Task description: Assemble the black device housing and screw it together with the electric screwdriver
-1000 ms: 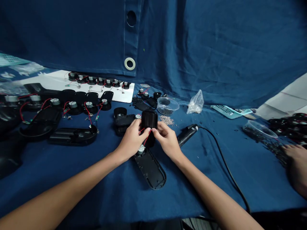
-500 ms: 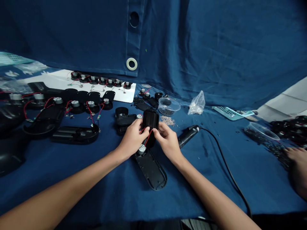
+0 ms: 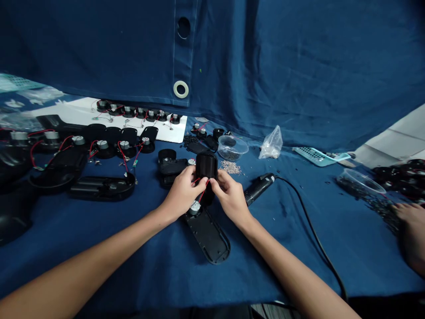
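Between my two hands a black plastic housing (image 3: 207, 165) stands tilted up, its hollow side toward me. My left hand (image 3: 182, 188) grips its left edge, thumb near a red wire (image 3: 202, 194). From the other side my right hand (image 3: 230, 190) holds it, thumb pressed at the lower edge. The wire runs down to a round silver motor (image 3: 195, 207) on a flat black shell half (image 3: 210, 237), which lies on the blue cloth below my hands. What the thumb tips press on is too small to make out.
A corded black electric screwdriver (image 3: 259, 188) lies right of my right hand. Beyond are small screws (image 3: 230, 167), a clear tub (image 3: 233, 150) and a plastic bag (image 3: 271, 144). Several wired black housings (image 3: 102, 187) fill the left. Another person's hand (image 3: 411, 221) rests at far right.
The view has shifted very slightly. Both hands keep hold of the housing, with the thumbs moving only a little at its lower edge.
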`<state>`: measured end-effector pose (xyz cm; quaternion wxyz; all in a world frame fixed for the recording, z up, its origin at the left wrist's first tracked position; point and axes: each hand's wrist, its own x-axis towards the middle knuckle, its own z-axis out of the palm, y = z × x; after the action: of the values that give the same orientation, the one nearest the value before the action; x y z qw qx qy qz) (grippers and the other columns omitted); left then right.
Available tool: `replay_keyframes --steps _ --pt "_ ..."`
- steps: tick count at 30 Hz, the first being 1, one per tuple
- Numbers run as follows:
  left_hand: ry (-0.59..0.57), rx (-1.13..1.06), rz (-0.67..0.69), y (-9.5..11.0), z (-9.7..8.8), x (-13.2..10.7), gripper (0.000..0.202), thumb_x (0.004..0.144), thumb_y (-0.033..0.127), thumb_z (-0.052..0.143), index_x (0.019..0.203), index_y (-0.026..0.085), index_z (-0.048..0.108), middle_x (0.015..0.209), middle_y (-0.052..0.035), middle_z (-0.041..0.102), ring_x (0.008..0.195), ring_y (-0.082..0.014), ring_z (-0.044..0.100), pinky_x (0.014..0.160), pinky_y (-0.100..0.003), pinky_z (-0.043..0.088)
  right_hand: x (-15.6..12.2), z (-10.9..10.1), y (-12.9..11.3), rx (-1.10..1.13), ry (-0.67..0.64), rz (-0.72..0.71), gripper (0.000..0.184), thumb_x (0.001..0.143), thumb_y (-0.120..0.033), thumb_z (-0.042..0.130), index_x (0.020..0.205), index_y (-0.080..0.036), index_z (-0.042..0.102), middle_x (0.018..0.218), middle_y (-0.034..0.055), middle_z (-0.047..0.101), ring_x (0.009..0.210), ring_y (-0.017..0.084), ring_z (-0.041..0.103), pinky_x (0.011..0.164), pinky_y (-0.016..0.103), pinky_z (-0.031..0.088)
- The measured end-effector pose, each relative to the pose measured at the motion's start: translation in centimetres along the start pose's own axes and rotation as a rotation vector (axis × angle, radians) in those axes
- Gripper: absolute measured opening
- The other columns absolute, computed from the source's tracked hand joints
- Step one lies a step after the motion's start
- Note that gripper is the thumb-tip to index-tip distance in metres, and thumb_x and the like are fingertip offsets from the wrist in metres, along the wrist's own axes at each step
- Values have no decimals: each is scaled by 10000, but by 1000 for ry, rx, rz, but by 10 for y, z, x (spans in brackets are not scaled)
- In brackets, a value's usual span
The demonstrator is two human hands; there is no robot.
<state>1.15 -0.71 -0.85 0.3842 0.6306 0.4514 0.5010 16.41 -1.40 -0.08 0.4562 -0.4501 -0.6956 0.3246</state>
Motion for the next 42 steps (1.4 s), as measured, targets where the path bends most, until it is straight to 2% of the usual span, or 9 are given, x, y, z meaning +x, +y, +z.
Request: replay_keyframes --steps 7,15,21,24,26,28,30,34,42 --pt "29 23 -24 -3 2 -2 266 808 298 568 1019 135 565 1028 -135 657 931 -238 656 818 -383 543 -2 2 1 -69 4 -27 259 898 -329 501 1106 -199 585 897 31 668 817 178 655 799 299 518" --pt "20 31 -45 0 4 -1 251 813 289 558 1006 130 564 1016 -137 658 944 -254 647 845 -409 526 -3 3 -2 -42 16 -17 228 887 -316 517 1065 -193 589 923 32 684 816 170 665 776 277 518" --pt "-9 13 -70 6 2 -1 255 851 251 517 1083 151 551 1109 -131 629 997 -239 627 867 -393 512 0 3 -5 15 11 0 201 879 -328 539 1017 -196 601 960 37 693 890 178 662 815 286 513" --pt "100 28 -19 11 2 -7 277 869 209 478 1141 167 502 1161 -116 587 1067 -210 583 936 -386 473 1 1 -7 13 23 5 185 875 -336 552 986 -196 599 968 40 688 918 183 653 839 290 506" --pt "215 136 4 15 3 -11 234 860 238 513 1081 164 490 1114 -107 560 1042 -211 561 937 -397 459 2 1 -8 11 42 16 171 871 -337 557 966 -198 591 950 36 686 911 181 652 820 282 509" --pt "257 275 7 19 3 -15 196 843 292 564 983 172 497 1037 -86 533 981 -218 544 898 -404 458 2 0 -9 11 55 26 166 872 -335 556 961 -199 587 941 32 686 902 179 653 800 274 509" --pt "207 345 12 22 3 -16 160 845 312 576 923 184 522 995 -63 528 942 -213 539 867 -394 457 2 0 -9 4 68 20 168 875 -335 554 966 -198 588 950 34 684 910 179 653 800 272 505" --pt "116 353 6 22 2 -14 111 873 293 563 905 191 595 938 -44 565 905 -204 546 838 -366 446 1 1 -7 -47 90 0 197 899 -340 524 1030 -204 579 995 43 677 947 184 651 804 281 501" --pt "149 445 83 19 0 -10 76 865 245 594 818 198 630 847 -25 628 861 -210 543 793 -346 390 -4 6 -9 -96 53 -32 205 900 -298 514 1083 -210 539 1069 65 670 968 181 646 815 297 517"
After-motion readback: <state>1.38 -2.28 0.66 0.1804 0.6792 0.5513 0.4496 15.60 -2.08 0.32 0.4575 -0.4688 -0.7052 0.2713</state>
